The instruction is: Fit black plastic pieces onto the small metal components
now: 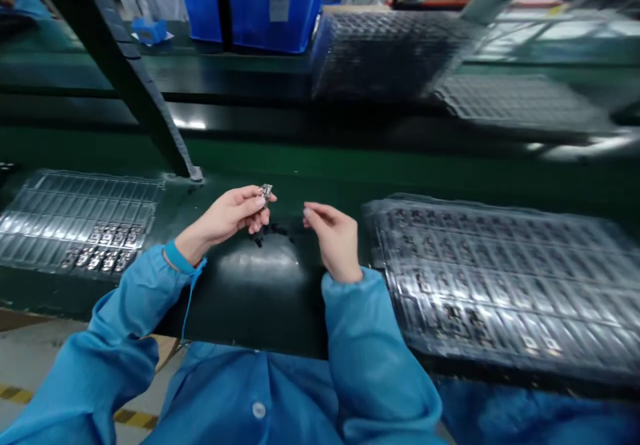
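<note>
My left hand [233, 217] pinches a small silvery electronic part [267, 191] between thumb and fingers, above the dark green bench. To its right my right hand [336, 237] is closed, thumb against fingertips; whether anything tiny is in that pinch I cannot make out. The two hands are apart. Below and between them lie several small black pieces [273, 230] on the bench. On the left a clear compartment tray [45, 208] holds several similar small metallic parts [103, 258] in its right-hand compartments. A larger clear tray [500, 278], blurred, lies right of my right hand with small parts in its compartments.
A dark slanted post [135, 71] meets the bench left of my hands. Beyond a darker strip stand a blue bin [270, 5], a small blue box [150, 30], a stack of clear trays [385, 51] and another clear tray [520, 101]. The bench [250, 318] ends near my body.
</note>
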A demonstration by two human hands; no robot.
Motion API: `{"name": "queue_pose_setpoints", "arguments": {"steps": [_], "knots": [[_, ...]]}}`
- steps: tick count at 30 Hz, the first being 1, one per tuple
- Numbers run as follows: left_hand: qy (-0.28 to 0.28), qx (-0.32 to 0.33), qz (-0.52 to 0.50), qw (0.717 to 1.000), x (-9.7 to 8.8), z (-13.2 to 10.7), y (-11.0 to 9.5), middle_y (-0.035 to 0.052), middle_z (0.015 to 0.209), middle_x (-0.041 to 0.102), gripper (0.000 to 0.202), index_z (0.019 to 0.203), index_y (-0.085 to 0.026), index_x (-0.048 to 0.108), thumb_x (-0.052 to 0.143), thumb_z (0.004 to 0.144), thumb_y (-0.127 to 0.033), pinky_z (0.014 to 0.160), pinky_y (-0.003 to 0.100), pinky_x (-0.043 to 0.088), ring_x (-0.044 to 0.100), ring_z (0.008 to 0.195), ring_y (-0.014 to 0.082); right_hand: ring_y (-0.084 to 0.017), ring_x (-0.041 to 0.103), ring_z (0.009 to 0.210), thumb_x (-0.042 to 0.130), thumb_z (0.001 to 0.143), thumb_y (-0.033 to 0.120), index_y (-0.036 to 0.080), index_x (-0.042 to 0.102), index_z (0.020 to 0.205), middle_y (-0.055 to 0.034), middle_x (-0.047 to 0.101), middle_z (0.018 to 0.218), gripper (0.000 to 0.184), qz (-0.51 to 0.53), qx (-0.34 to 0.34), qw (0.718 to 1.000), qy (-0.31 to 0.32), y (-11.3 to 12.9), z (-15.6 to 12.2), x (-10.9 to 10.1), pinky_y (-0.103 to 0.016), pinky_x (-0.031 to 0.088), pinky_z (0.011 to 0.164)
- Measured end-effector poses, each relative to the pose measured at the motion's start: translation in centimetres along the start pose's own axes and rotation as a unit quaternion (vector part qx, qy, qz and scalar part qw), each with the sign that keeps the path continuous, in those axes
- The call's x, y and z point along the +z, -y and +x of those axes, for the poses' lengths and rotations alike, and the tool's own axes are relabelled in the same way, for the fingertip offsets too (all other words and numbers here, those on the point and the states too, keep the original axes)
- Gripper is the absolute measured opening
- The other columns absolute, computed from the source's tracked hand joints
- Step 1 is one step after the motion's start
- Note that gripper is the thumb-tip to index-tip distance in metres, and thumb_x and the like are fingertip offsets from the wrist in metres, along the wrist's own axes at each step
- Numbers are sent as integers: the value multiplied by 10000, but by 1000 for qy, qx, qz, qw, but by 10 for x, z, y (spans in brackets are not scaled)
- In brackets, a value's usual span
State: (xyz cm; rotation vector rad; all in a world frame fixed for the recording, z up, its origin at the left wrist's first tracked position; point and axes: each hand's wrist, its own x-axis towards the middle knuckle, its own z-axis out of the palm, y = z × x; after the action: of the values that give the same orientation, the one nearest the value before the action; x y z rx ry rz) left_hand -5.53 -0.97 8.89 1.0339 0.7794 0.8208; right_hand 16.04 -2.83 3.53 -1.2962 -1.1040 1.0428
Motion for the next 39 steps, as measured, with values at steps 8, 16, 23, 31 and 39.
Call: {"name": "queue_pose_setpoints", "arguments": {"steps": [8, 16, 23, 31, 39], "knots": [[-33, 31, 164, 986, 19, 37, 44, 54, 810, 712, 252, 971, -149, 550, 614, 900, -382, 557, 211, 499, 612, 591, 94, -134, 659, 687, 823, 660, 300, 198, 700, 844, 13, 692, 741, 243, 165, 44, 985, -21, -20, 23, 9, -287, 553, 694], [-111, 48, 274, 954, 18, 39, 58, 36, 830, 696, 245, 978, -170, 659, 648, 856, -383, 599, 236, 515, 648, 688, 141, -188, 717, 796, 804, 719, 358, 205, 755, 881, -30, 749, 846, 228, 84, 9, 996, 10, -28, 16, 0, -362, 584, 821], [-149, 95, 388, 904, 30, 31, 53, 34, 826, 713, 195, 952, -185, 700, 618, 880, -347, 652, 259, 490, 635, 691, 150, -178, 729, 771, 854, 677, 375, 199, 714, 865, -24, 736, 852, 293, 152, 18, 988, 12, -26, 12, 5, -353, 613, 798], [-146, 195, 559, 793, 36, 24, 56, 44, 835, 684, 163, 972, -179, 682, 557, 923, -270, 688, 260, 476, 611, 704, 144, -185, 718, 829, 876, 633, 377, 218, 709, 884, -20, 739, 847, 341, 126, -5, 992, 13, -17, 7, 8, -370, 596, 861], [-113, 219, 599, 762, 33, 21, 51, 66, 879, 667, 195, 988, -176, 668, 510, 963, -288, 725, 284, 482, 619, 780, 173, -178, 705, 814, 871, 640, 352, 226, 708, 877, -10, 726, 833, 314, 115, -17, 993, -1, -19, 9, 3, -363, 588, 857]]}}
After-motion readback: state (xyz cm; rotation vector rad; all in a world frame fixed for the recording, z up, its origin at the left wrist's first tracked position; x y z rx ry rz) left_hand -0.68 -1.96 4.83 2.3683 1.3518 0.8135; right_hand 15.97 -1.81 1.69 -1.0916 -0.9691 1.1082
